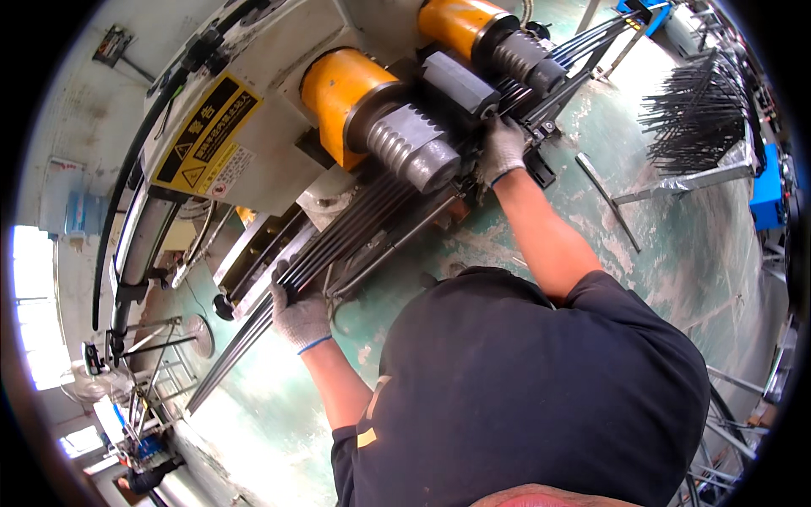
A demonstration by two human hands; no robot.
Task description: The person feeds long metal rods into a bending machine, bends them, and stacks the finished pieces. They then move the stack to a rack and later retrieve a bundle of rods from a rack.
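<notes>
A bundle of several long black metal rods (355,228) runs diagonally through a machine, from lower left to upper right. My left hand (300,317), in a grey knit glove, is closed around the bundle at its lower left part. My right hand (504,148), also gloved, grips the rods further up, beside the machine's grey ribbed rollers (414,148). Behind the rollers sit two yellow cylinders (338,97). My black shirt fills the lower middle of the view.
The white machine body carries a yellow warning label (203,135) and black hoses (127,186). A rack of black rods (701,114) stands at upper right near a blue box (767,198). A loose metal bar (608,198) lies on the green floor. A round stool (190,334) stands at left.
</notes>
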